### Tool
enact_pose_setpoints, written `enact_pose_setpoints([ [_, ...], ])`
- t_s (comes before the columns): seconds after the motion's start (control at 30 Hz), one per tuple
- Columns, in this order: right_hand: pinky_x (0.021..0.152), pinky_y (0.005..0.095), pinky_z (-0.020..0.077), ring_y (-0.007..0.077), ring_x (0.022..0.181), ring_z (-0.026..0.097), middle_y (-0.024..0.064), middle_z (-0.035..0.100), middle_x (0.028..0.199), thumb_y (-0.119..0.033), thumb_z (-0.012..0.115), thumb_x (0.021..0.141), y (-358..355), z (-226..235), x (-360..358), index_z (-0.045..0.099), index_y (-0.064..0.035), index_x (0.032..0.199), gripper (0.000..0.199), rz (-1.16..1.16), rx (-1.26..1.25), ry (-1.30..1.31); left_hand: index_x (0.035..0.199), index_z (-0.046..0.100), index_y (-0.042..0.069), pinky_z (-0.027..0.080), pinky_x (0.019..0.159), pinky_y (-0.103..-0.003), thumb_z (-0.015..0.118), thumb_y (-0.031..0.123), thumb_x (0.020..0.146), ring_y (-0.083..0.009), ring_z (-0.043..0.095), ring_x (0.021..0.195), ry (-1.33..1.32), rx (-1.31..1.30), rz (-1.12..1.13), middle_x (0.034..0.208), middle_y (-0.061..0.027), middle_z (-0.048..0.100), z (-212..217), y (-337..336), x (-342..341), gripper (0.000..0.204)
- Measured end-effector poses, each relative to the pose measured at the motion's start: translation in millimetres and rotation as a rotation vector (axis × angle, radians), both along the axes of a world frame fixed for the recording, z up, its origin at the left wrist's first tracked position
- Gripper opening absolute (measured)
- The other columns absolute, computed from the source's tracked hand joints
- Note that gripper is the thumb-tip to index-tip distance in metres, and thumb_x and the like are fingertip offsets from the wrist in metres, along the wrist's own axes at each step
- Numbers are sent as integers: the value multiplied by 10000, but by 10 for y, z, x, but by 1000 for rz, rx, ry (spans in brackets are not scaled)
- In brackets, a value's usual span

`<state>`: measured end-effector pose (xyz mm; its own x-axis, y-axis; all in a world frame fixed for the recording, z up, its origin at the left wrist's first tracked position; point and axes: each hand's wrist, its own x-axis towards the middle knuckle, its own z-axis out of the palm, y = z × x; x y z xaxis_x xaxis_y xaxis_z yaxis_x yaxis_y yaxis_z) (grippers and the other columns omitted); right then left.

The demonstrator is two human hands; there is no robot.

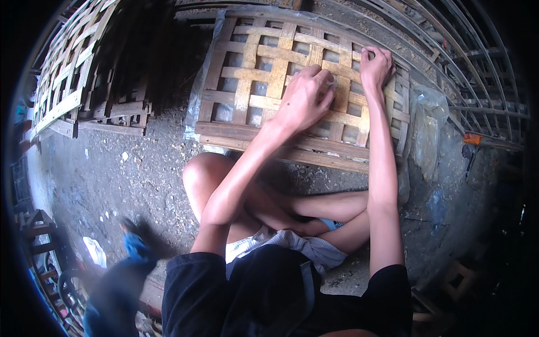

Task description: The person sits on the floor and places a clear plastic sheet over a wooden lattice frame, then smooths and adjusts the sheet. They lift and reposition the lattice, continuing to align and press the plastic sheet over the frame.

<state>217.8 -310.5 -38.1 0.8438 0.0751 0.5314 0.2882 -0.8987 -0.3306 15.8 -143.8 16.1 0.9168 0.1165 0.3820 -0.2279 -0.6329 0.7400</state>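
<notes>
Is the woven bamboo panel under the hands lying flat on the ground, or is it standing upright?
Lying flat: the woven bamboo panel is spread on the ground, with left hand and right hand pressing on it.

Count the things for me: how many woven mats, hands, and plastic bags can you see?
Woven bamboo mats: 2, one under the hands, one leaning at the left
Hands: 2, left hand, right hand
Clear plastic bags: 1
Total: 5

Left hand (303, 96), right hand (375, 66) pressing woven bamboo panel (255, 73)
</notes>
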Motion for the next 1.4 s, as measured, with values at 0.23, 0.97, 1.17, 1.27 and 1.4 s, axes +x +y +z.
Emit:
enact_pose_setpoints([
  [0.23, 979, 494, 413, 248, 1140, 631, 27, 684, 1112, -215, 791, 869, 58, -27, 134, 779, -160, 907, 68, 30, -82, -63, 1026, 662, -3, 522, 887, -500, 689, 126, 913, -413, 653, 970, 13, -56, -5, 1000, -221, 667, 8, -3, -6, 174],
  [0.97, 954, 416, 523, 272, 1100, 646, 93, 658, 1149, -95, 737, 906, 889, 156, 36, 798, -174, 1098, 217, 741, 214, -62, 1040, 645, 23, 496, 857, -492, 702, 149, 911, -400, 649, 963, -53, 48, -5, 990, -200, 671, -59, 32, 14, 190],
  [1.17, 940, 414, 550, 274, 1094, 658, 66, 676, 1187, -68, 742, 889, 946, 192, 224, 796, -148, 1133, 262, 856, -182, -200, 1025, 631, 19, 494, 852, -490, 706, 126, 896, -395, 642, 956, -70, 28, -18, 961, -193, 663, -24, 37, 28, 184],
  [1.27, 869, 404, 580, 262, 1051, 678, 51, 690, 1157, -58, 748, 853, 945, 254, 302, 799, -120, 1095, 255, 918, -300, -159, 1016, 625, 16, 493, 845, -490, 710, 113, 890, -392, 640, 944, -80, 27, -24, 947, -189, 660, -6, 29, 29, 180],
  [1.4, 797, 388, 609, 259, 999, 686, 54, 680, 1074, -21, 706, 824, 990, 339, 425, 765, -84, 1020, 214, 991, -432, -217, 1012, 623, 7, 492, 838, -491, 707, 108, 896, -389, 638, 927, -50, 20, -43, 930, -186, 656, -5, 19, 43, 175],
])
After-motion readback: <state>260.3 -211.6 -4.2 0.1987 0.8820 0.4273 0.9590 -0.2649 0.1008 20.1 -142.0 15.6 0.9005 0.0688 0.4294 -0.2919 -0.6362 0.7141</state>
